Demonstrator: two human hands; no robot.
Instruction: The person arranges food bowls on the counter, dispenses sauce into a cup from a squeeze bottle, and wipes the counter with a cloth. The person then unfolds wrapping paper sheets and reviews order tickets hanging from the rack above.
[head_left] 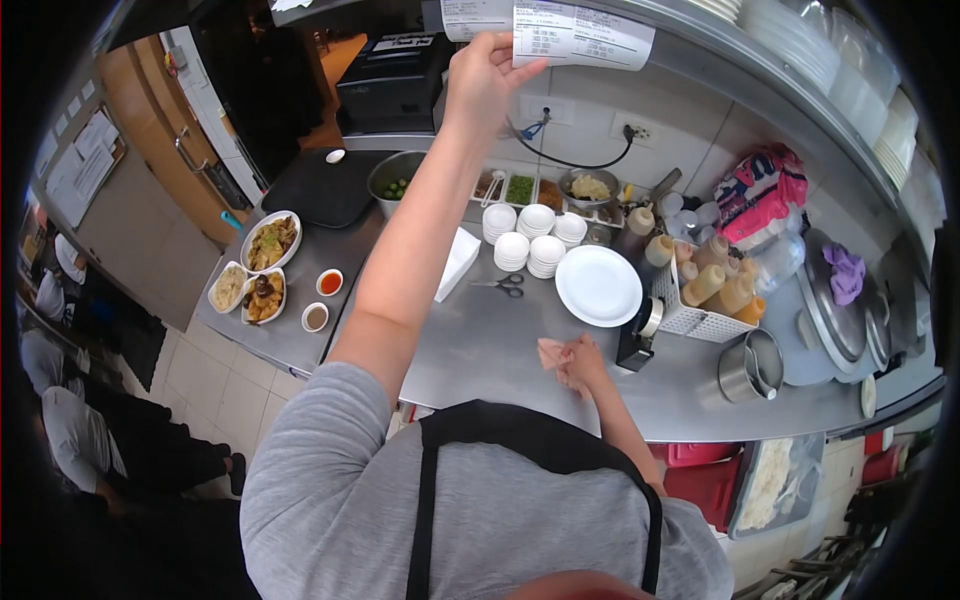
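Observation:
My left hand (487, 72) is raised high at the shelf edge, its fingers closed at the left side of a printed receipt (583, 36). Another receipt (474, 14) hangs just to the left, partly cut off by the frame. Low over the steel counter (470, 345), my right hand (580, 366) grips a crumpled pinkish cloth (551, 352). Beyond that hand lies a white plate (598, 286). A pair of scissors (500, 286) rests left of the plate, near stacks of small white bowls (511, 251).
Plated dishes (270, 243) and two sauce cups (329, 282) stand on the left counter. On the right are a basket of squeeze bottles (690, 310), a metal pot (750, 366) and large lids (836, 300). A printer (392, 85) sits at the back; other people (75, 425) are at far left.

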